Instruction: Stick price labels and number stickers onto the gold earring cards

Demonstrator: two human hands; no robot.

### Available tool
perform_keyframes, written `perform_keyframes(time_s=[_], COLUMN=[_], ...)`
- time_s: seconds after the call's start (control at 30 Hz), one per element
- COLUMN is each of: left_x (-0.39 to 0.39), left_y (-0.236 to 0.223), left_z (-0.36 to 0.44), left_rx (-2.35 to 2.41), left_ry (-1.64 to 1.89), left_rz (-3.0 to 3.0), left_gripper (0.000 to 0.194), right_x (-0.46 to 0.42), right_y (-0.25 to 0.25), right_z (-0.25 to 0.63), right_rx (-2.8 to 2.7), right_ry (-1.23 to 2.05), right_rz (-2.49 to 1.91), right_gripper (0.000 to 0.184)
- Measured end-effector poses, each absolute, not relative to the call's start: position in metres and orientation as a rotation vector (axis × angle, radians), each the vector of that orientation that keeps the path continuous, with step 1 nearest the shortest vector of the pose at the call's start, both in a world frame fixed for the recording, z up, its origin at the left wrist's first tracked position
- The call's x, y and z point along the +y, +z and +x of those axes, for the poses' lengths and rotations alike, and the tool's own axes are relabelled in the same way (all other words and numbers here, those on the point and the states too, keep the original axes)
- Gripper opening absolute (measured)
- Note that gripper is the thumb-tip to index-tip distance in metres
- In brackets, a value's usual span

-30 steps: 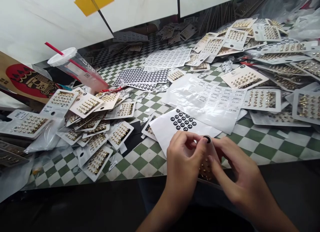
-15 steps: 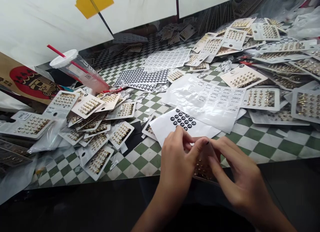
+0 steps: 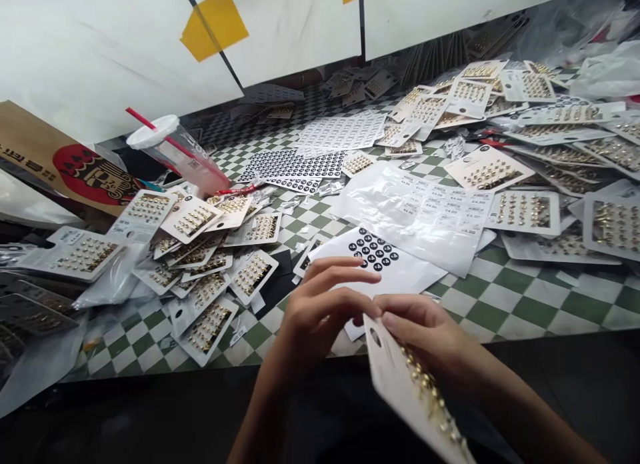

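White stud card [image 3: 415, 391] clamped in the right grip [image 3: 430, 331] (left grip [image 3: 320, 311] unclear), lidded plastic cup [image 3: 175, 154] well apart.

a packing workshop, with carded stud earrings [image 3: 524, 213] and price-sticker sheets [image 3: 415, 207] heaped across a checkered desk [image 3: 525, 304].

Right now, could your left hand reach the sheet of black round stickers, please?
Probably yes: the left hand lies at the edge of the black sticker sheet, with nothing between them, and the earring card is off to its right.
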State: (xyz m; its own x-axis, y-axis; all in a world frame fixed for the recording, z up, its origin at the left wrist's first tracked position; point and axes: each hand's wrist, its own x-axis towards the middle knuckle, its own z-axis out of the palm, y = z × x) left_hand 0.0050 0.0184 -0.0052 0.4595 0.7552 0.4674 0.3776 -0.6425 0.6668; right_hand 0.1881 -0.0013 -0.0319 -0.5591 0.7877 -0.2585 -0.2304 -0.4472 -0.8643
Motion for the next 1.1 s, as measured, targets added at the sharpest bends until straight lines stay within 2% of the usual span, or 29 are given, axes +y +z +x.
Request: perform_keyframes(time_s=[0.1,0.17,0.23,0.33,0.4,0.47,0.63,0.7,0.8,0.9,1.0,1.1], left_x=[0.029,0.042,0.056,0.069,0.069,0.065,0.059,0.063,0.072,0.079,0.08,0.076], left_y=[0.002,0.007,0.01,0.011,0.007,0.0,-0.016,-0.019,-0.02,-0.02,-0.021,-0.024], left_z=[-0.028,-0.063,-0.1,-0.14,-0.143,-0.127,-0.044,-0.014,0.015,0.029,0.033,0.028], left_rx=[1.195,1.505,1.796,2.228,2.481,2.547,1.937,1.72,1.533,1.539,1.636,1.692], left_ry=[1.195,1.447,1.673,1.42,1.314,1.227,0.777,0.691,0.569,0.486,0.399,0.297], left_rz=[2.108,1.935,1.632,1.409,1.527,1.729,2.141,2.248,2.38,2.416,2.413,2.407], left_gripper=[0.011,0.005,0.009,0.011,0.021,0.029,0.024,0.025,0.026,0.027,0.031,0.035], right_x=[0.013,0.026,0.04,0.056,0.06,0.061,0.059,0.065,0.089,0.126,0.156,0.171], right_y=[-0.031,-0.036,-0.045,-0.061,-0.07,-0.075,-0.07,-0.061,-0.042,-0.025,-0.017,-0.018], right_z=[0.192,0.206,0.227,0.261,0.278,0.287,0.281,0.279,0.288,0.308,0.324,0.329], right_rx=[-1.531,-1.741,-1.913,-2.15,-2.278,-2.356,-2.429,-2.492,-2.475,-2.167,-2.013,-2.0], right_ry=[1.647,1.201,0.686,0.167,0.095,0.103,0.073,0.109,0.087,-0.069,0.047,0.06], right_rz=[-1.038,-1.2,-1.374,-1.543,-1.606,-1.63,-1.584,-1.538,-1.627,-1.997,-2.189,-2.195], right_gripper=[0.029,0.033,0.041,0.067,0.08,0.082,0.061,0.06,0.067,0.079,0.085,0.093])
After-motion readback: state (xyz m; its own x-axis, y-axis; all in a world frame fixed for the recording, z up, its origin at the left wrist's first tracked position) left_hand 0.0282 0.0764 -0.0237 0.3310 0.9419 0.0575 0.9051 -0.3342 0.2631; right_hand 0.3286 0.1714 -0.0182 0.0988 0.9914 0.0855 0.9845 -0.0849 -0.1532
